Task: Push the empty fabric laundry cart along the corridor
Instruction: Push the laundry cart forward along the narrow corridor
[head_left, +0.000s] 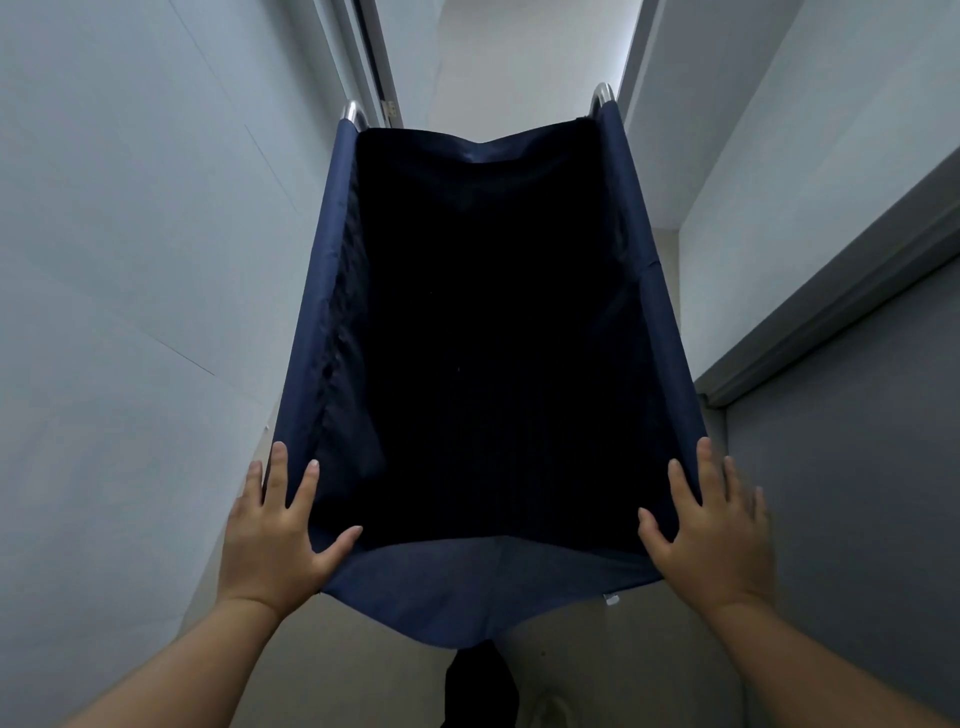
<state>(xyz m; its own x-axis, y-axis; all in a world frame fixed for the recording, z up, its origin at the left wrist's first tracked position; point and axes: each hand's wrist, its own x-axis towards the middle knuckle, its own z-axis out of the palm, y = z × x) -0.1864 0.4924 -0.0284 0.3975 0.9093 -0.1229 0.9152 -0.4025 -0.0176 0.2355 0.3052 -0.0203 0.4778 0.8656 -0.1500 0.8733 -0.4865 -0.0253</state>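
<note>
The navy fabric laundry cart (467, 597) fills the middle of the head view, its dark inside holding nothing. Two chrome frame tube ends (355, 111) stick out at its far corners. My left hand (278, 535) lies over the near left corner, fingers spread along the side rim and thumb hooked inside. At the near right corner my right hand (711, 530) sits the same way, thumb inside the rim. Both forearms reach forward from the bottom of the view.
A pale wall (130, 260) runs close along the cart's left side. On the right stands a grey door (857, 493) with its frame, then more pale wall. A door frame (371, 62) shows ahead on the left. Beige floor (363, 665) and my dark-trousered leg (480, 686) lie below.
</note>
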